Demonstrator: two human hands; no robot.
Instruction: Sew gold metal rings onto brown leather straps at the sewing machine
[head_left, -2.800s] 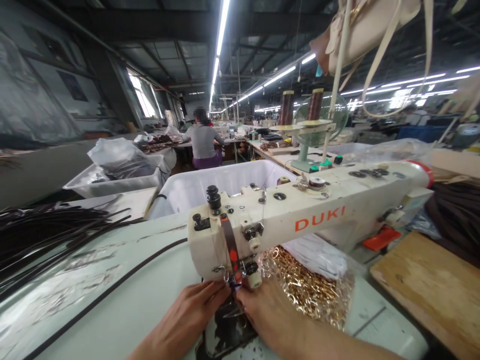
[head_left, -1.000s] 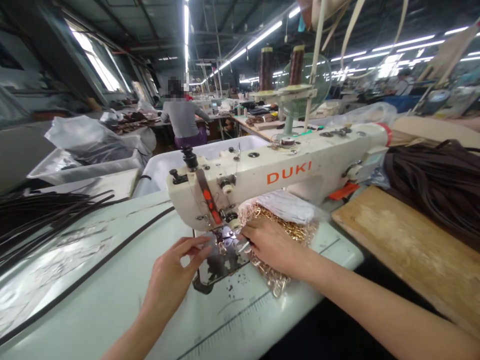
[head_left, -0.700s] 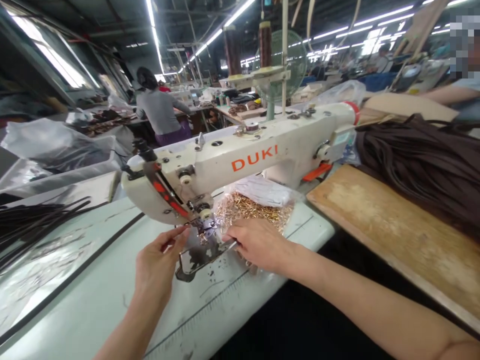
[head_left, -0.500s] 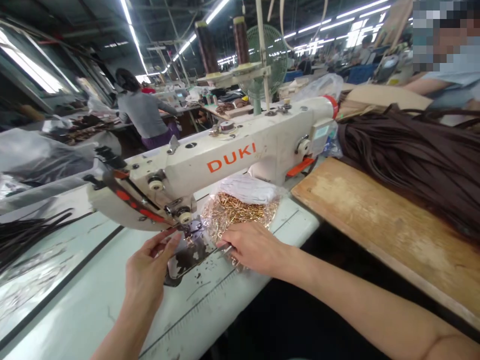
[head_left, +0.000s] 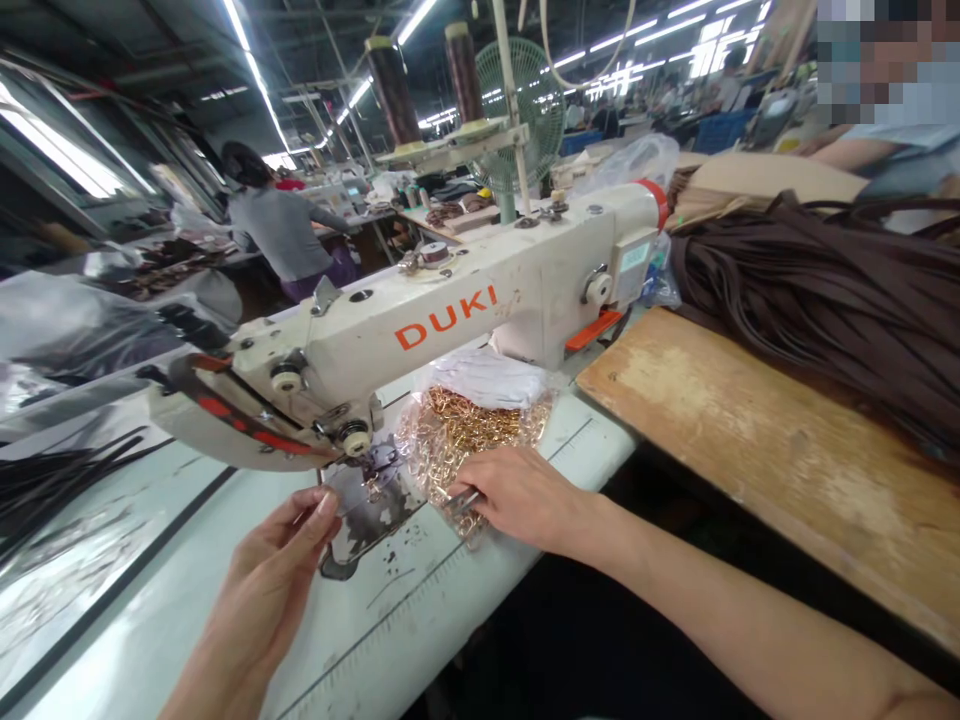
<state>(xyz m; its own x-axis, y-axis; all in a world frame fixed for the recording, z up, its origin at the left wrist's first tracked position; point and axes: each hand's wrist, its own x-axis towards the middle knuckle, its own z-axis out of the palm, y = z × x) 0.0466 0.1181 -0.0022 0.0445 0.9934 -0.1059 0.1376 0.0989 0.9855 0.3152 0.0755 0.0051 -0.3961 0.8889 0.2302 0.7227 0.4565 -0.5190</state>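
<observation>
My left hand (head_left: 274,565) is left of the needle area of a white sewing machine (head_left: 457,312). Its thumb and fingertips are pinched together; whatever is between them is too small to make out. A grey metal tool (head_left: 466,498) pokes out from the closed fingers of my right hand (head_left: 525,497); its kind is mostly hidden by the fingers. That hand rests against a clear plastic bag full of small gold metal hooks (head_left: 480,425). Between my hands lies the worn metal bed plate (head_left: 379,515), and a small shiny piece (head_left: 373,488) is under the presser foot.
A wooden board (head_left: 750,450) stands at the right, with a heap of dark brown straps (head_left: 825,300) behind it. Black straps (head_left: 64,475) lie at far left. Two thread cones (head_left: 395,95) and a fan (head_left: 521,110) rise behind the machine. Co-workers sit nearby.
My left hand has drawn back left and slightly down from the needle. My right hand stays by the bag with the metal tool. The view has shifted slightly.
</observation>
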